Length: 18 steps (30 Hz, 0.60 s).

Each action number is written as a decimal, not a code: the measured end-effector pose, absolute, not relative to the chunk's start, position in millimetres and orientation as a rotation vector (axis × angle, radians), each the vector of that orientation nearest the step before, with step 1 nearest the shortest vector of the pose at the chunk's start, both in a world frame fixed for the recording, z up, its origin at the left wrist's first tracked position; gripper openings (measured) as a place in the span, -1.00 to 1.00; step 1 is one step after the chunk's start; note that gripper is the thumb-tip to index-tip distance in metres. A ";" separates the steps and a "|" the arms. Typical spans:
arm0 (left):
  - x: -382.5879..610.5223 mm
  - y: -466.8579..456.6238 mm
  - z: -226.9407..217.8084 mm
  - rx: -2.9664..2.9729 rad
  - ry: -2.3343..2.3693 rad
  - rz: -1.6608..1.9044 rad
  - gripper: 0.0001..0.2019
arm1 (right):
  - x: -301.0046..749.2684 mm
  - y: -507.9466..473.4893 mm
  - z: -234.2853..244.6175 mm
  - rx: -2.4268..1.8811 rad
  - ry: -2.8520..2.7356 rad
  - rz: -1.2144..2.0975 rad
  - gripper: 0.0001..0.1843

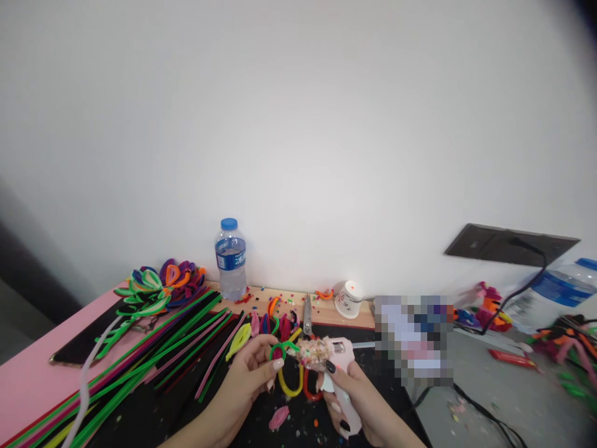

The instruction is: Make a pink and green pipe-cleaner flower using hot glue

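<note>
My left hand [249, 373] pinches a small piece of bent pipe cleaners, with green [283, 348], yellow [290, 386] and red [308, 387] loops. My right hand [359, 401] is wrapped round the grip of a white and pink hot glue gun [340, 373]. The gun's glue-crusted nozzle [311, 353] touches the piece near the green loop. Both hands are low in the view, over a black mat [153, 417].
Long green, pink and red pipe cleaners [153, 361] lie fanned at left, with finished loops [161, 283] behind. A water bottle [231, 258], scissors [307, 316] and a paper cup [349, 298] stand near the wall. A cable [513, 292] runs from a wall socket. Another bottle [555, 292] is at right.
</note>
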State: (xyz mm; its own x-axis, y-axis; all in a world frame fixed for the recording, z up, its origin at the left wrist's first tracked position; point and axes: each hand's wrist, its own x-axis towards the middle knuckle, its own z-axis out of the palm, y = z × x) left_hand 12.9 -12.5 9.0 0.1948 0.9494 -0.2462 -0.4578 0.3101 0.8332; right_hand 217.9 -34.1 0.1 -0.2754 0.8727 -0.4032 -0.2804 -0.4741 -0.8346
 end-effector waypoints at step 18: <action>11.2 -12.7 5.1 0.712 0.872 1.098 -0.67 | 216.4 -34.6 2.4 -1.170 -0.834 1.830 -0.46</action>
State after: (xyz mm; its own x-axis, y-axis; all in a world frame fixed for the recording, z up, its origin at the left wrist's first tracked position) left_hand 11.2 -12.7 5.1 0.2030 0.9498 -0.2381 -0.4468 0.3062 0.8406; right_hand 216.4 -34.6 2.4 -0.2596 0.8762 -0.4061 -0.2688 -0.4694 -0.8411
